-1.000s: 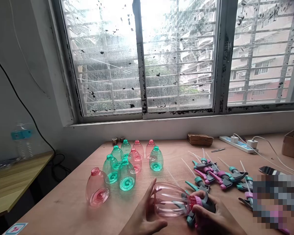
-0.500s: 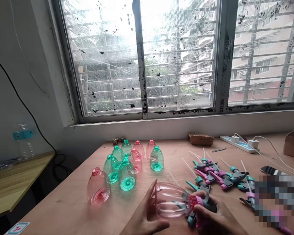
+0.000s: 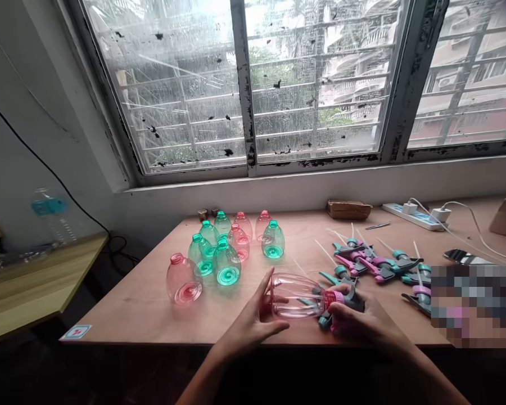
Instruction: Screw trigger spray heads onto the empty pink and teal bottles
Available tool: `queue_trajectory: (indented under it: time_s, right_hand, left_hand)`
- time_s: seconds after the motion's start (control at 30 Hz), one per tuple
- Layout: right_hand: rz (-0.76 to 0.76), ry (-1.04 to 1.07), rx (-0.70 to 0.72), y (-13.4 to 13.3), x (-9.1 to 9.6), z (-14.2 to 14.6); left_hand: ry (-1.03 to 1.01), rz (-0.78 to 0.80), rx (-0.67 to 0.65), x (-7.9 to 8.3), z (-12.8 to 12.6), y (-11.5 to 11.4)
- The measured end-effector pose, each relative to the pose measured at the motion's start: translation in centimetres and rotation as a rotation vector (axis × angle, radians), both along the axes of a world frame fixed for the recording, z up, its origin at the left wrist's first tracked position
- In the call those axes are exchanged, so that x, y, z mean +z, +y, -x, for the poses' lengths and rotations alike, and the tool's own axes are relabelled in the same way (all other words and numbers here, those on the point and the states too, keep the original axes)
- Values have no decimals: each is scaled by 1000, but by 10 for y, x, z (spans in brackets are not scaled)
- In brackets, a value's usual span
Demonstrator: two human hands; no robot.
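A clear pink bottle [image 3: 297, 297] lies sideways in the air above the table's front edge, its neck to the right. My left hand [image 3: 261, 315] is closed round its base, thumb below and fingers behind. At the neck sits a grey and pink trigger spray head [image 3: 348, 298]; my right hand [image 3: 362, 318] grips it, with the thumb by the pink collar. Whether the collar is fully tightened cannot be made out. Under the bottle's neck, a teal spray head [image 3: 325, 320] is partly hidden. Nearest on the left stands another pink bottle [image 3: 184, 279].
Several green bottles [image 3: 226, 261] and pink ones stand at the left. Loose trigger spray heads [image 3: 379, 267] with thin tubes lie at the right. Behind are a brown packet [image 3: 349, 210] and a power strip [image 3: 413, 216] with cables. A phone [image 3: 464, 257] lies by a blurred patch.
The view has tilted down, so the table's front edge now shows. Both hands keep hold of the bottle and spray head, with little change in their grip.
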State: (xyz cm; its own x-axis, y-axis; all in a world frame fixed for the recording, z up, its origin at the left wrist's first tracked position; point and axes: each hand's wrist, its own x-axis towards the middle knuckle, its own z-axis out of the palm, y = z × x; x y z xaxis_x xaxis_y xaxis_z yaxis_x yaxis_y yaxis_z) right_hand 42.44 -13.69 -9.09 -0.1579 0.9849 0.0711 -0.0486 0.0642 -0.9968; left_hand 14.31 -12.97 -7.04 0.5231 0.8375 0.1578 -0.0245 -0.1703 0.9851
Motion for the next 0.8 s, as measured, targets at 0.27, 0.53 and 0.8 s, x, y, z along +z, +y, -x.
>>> queue_trajectory:
  time_s: [0.27, 0.53, 0.8]
  right_hand:
    - [-55, -96, 19, -3, 7, -4]
    - [4, 4, 29, -4, 8, -2]
    - [2, 41, 56, -2, 3, -4]
  left_hand:
    - [53, 40, 53, 13, -5, -4]
    - [52, 8, 48, 6, -3, -1]
    - [9, 16, 51, 6, -5, -1]
